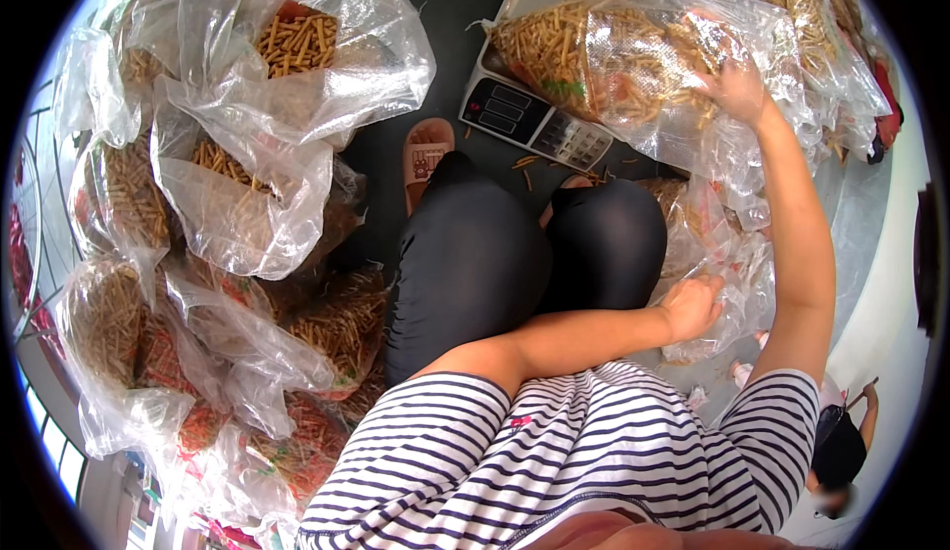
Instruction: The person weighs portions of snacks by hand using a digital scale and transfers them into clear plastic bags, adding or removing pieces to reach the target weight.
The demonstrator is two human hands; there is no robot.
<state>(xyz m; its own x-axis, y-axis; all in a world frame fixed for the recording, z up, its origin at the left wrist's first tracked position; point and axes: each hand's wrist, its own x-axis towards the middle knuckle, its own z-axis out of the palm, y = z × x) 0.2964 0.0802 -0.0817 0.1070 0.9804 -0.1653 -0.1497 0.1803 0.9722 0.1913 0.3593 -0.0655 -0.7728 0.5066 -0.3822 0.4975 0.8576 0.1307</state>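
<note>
A large clear plastic bag of brown stick-shaped snack pieces (pixel 631 53) lies across the pan of a digital weighing scale (pixel 534 123), covering most of the pan. My right hand (pixel 731 86) reaches over the bag's right part, fingers spread against or behind the film; glare hides the exact contact. Low at my right side, my left hand (pixel 694 307) crosses my lap with curled fingers at the plastic of another bag (pixel 731 268), pinching its film. That bag lies beside my right knee and holds similar pieces.
Open plastic bags of sticks (pixel 297 42) crowd my left side, with more filled bags (pixel 334 327) below them. Further bags (pixel 809 1) stand at the upper right. Loose sticks (pixel 525 164) lie on the dark floor by the scale. Another person (pixel 839 439) is at the lower right.
</note>
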